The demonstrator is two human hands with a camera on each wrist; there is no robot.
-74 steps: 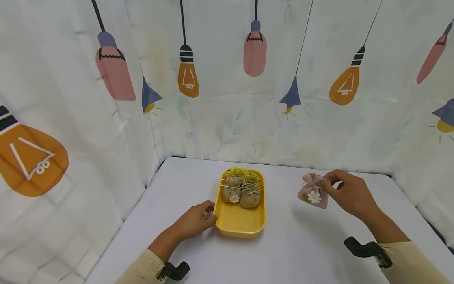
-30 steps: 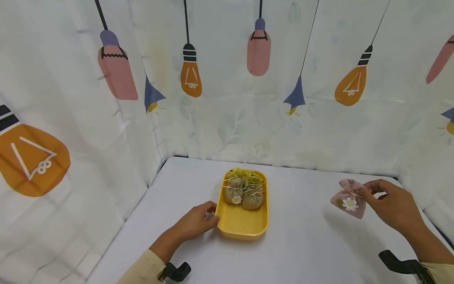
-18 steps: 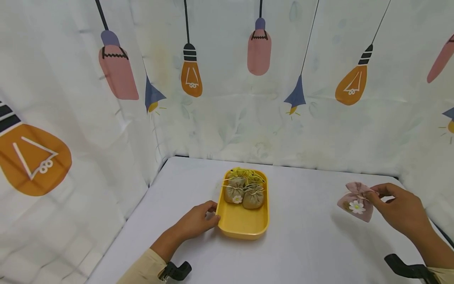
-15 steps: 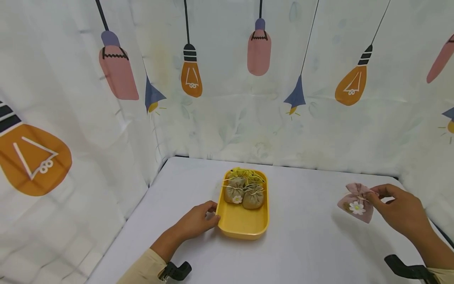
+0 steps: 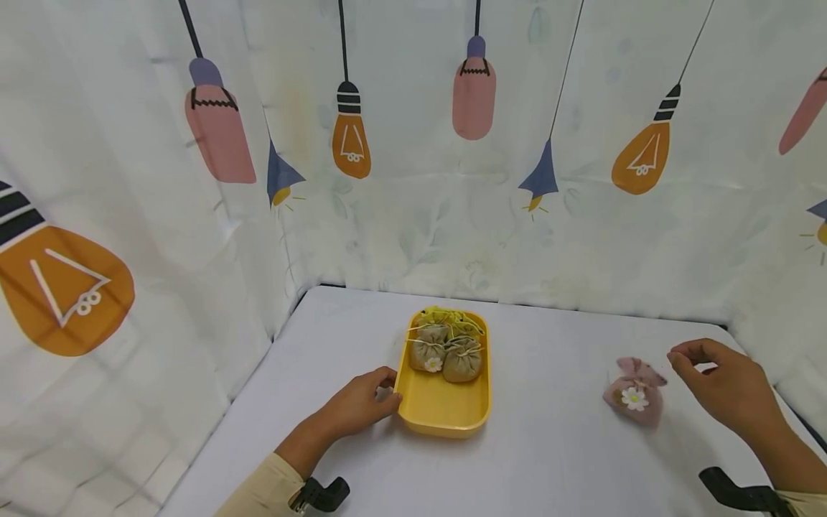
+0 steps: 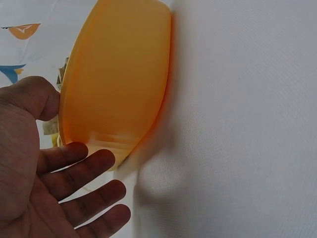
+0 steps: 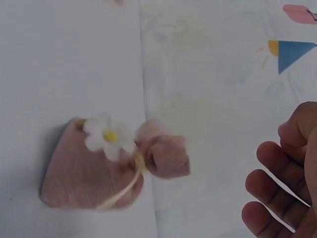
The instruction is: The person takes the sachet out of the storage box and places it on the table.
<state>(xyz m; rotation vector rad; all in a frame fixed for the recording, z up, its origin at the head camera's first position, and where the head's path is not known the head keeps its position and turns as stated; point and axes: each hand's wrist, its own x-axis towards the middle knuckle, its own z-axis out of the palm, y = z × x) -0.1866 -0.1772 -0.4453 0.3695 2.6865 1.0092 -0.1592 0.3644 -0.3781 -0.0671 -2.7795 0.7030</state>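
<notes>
A pink drawstring pouch with a white daisy is on or just above the table, left of my right hand. In the right wrist view this pouch is slightly blurred; the loosely bent fingers are apart from it and hold nothing. My left hand holds the left rim of a yellow tray. In the left wrist view, the thumb lies at the tray's rim and the index fingertip meets its outer wall. Two beige pouches and yellow-green pouches sit in the tray's far half.
The white-covered table reaches back to a curtain printed with lamps and bulbs. Another curtain side closes off the left. Black wrist mounts sit on both forearms.
My right hand carried the pink pouch rightward and has let it go; the pouch has dropped down and slightly left of the fingers. The left hand and tray stay in place.
</notes>
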